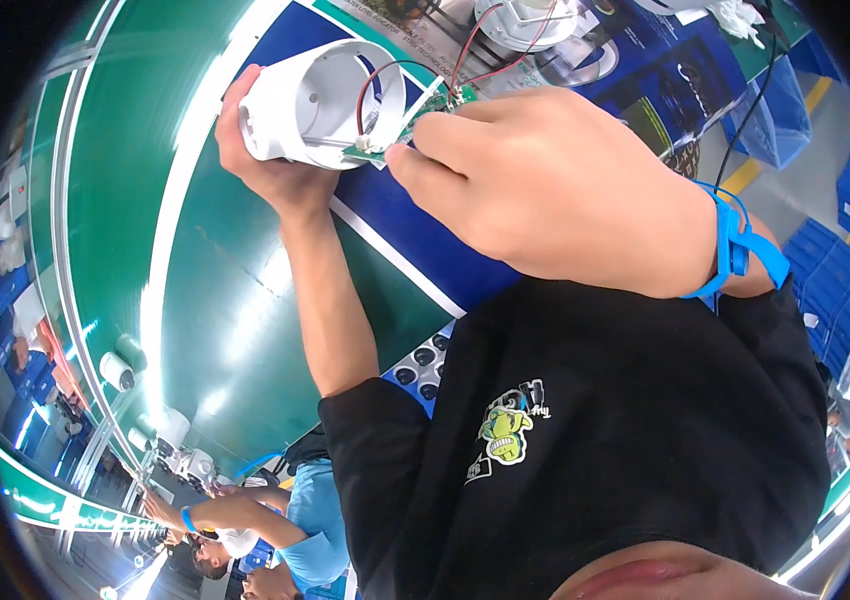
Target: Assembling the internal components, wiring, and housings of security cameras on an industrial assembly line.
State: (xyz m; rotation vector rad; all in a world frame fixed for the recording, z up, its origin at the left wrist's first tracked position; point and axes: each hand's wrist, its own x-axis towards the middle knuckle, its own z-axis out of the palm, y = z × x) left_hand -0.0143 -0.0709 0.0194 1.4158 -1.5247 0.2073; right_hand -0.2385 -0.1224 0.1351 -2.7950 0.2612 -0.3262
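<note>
One left grip [285, 184] round white housing [290, 110], right grip [515, 170] pinching board [433, 104] — by open rim [403, 90]

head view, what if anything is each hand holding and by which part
Left hand: white cylindrical plastic housing, gripped around the outside of its left end. Right hand: green circuit board, apparently pinched by its edge.

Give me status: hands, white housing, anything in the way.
Left hand gripping white housing. Right hand pinching green circuit board at housing's open mouth. Possible snag: wire arcing across that mouth.
</note>
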